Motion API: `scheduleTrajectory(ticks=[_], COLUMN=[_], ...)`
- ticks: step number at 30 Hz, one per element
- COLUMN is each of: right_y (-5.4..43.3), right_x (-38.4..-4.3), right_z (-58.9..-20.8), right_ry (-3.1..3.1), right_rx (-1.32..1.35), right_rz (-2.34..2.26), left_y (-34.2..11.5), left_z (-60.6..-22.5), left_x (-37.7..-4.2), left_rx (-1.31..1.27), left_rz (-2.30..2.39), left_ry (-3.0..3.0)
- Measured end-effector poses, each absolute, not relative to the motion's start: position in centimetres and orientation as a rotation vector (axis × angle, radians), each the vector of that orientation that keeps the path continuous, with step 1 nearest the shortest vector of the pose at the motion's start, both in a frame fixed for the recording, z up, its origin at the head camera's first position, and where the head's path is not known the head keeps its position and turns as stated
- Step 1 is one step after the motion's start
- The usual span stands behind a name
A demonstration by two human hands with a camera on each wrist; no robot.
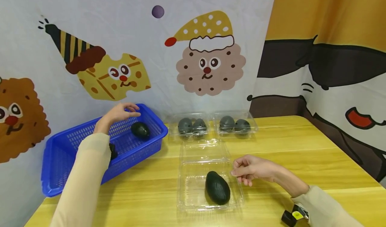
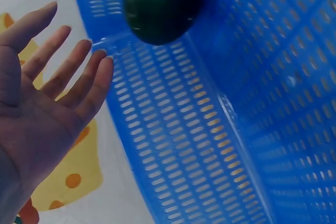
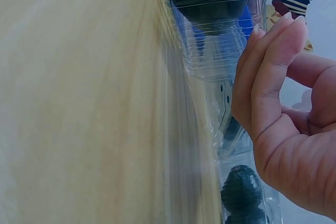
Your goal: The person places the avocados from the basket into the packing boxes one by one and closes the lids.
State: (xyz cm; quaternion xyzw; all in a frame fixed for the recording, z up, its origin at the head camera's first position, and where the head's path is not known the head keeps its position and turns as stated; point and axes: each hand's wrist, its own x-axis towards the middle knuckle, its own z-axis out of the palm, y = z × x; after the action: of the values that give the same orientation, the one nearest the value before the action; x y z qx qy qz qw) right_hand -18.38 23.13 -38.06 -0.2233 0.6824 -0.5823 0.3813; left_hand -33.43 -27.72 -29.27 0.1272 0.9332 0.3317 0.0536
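Note:
My left hand (image 1: 122, 115) hovers over the blue plastic basket (image 1: 156, 138), its fingers spread and nothing in its grasp. A dark green avocado (image 1: 140, 130) lies inside the basket, just beyond that hand; the left wrist view shows the same avocado (image 2: 163, 6) past the fingertips. On the table, an opened clear plastic clamshell box (image 1: 193, 202) has its lid folded back, away from me. One avocado (image 1: 217, 188) rests in the right part of its base. My right hand (image 1: 253, 169) pinches the box's right rim between thumb and fingers.
Two closed clear boxes stand at the back by the wall cloth, the left box (image 1: 172, 128) and right box (image 1: 254, 128) each holding two avocados. A black strap with a yellow label (image 1: 297, 215) sits at the right wrist. The printed cloth (image 1: 163, 69) borders the table.

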Motion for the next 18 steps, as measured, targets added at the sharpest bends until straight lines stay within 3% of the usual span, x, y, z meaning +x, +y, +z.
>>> scheduleTrajectory(ticks=[18], right_y=[23.1], right_x=[-18.3], right_z=[-38.0], right_ry=[1.740], right_rx=[-0.563], right_rz=[-1.491], left_y=[-28.1], left_z=[-31.8], left_x=[-34.1], left_rx=[0.403], left_rz=[0.780], left_ry=[2.627])
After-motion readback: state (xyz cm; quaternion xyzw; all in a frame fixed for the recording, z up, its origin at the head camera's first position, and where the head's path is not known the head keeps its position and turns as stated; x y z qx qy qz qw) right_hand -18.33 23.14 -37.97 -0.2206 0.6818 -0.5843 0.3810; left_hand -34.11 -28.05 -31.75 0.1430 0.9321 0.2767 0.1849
